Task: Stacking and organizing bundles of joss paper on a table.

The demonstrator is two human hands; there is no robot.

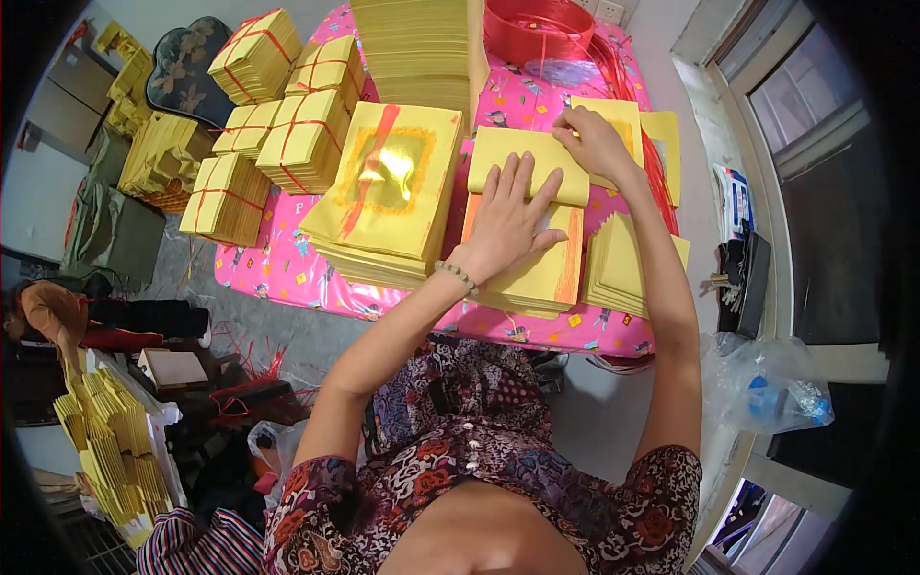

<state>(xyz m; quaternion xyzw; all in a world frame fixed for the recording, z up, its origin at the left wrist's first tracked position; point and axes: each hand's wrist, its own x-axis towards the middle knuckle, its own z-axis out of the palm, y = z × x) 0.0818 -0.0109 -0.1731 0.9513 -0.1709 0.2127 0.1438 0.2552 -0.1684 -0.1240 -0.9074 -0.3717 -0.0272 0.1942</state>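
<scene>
My left hand [517,209] lies flat with fingers spread across a yellow paper sheet [498,146] folded over on itself. Beneath it is a stack of yellow paper sheets [541,275] with orange marks along the sides. At the folded sheet's upper right edge, my right hand [596,146] has its fingers curled in and pressed together on the paper. Their tips are partly hidden. Folded yellow papers [623,259] lie fanned by my right forearm. Left of my hands stands a thick stack of yellow sheets [436,206] topped by a shiny gold square and a red stripe.
Bundles of yellow paper [305,139] tied with red string fill the table's left side. A red tub [537,31] and red strands [613,81] are at the back of the pink table [278,273]. Another person [57,321] is at far left, near more folded papers [115,450].
</scene>
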